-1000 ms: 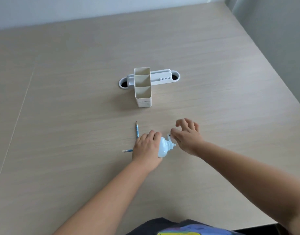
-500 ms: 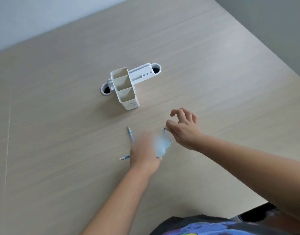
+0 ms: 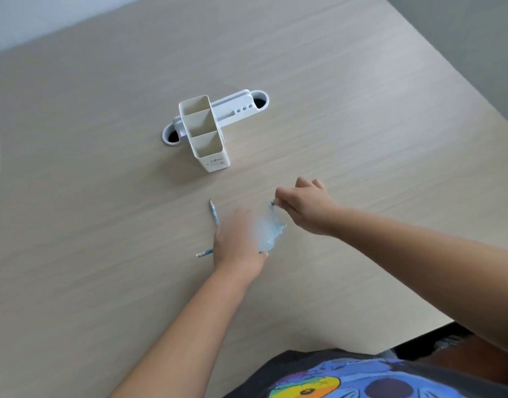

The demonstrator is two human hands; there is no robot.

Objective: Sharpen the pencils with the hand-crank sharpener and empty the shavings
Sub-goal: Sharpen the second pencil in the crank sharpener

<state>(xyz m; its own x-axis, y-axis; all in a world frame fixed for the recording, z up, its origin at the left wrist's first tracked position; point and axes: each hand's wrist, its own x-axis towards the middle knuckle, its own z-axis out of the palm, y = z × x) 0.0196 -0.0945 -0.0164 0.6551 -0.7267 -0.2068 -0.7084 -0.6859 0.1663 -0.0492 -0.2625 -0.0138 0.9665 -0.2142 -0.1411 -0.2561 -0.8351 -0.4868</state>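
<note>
A pale blue hand-crank sharpener (image 3: 271, 231) stands on the wooden table (image 3: 103, 196), blurred by motion. My left hand (image 3: 237, 242) is clamped over its left side, holding it down. My right hand (image 3: 304, 205) pinches the small crank handle (image 3: 272, 203) at the sharpener's far right end. One blue pencil (image 3: 214, 211) lies on the table just left of my left hand, its sharp tip pointing away. A second blue pencil (image 3: 204, 253) pokes out leftward from under my left hand.
A white pen holder (image 3: 209, 156) with three empty compartments stands beyond the pencils. Behind it a white cable-port strip (image 3: 238, 109) is set into the table. The table's near-right edge (image 3: 419, 337) runs close to my right forearm.
The camera has tilted, shifting the scene. My right hand has swung the crank handle upward and away, and the sharpener and left hand are blurred by the cranking.
</note>
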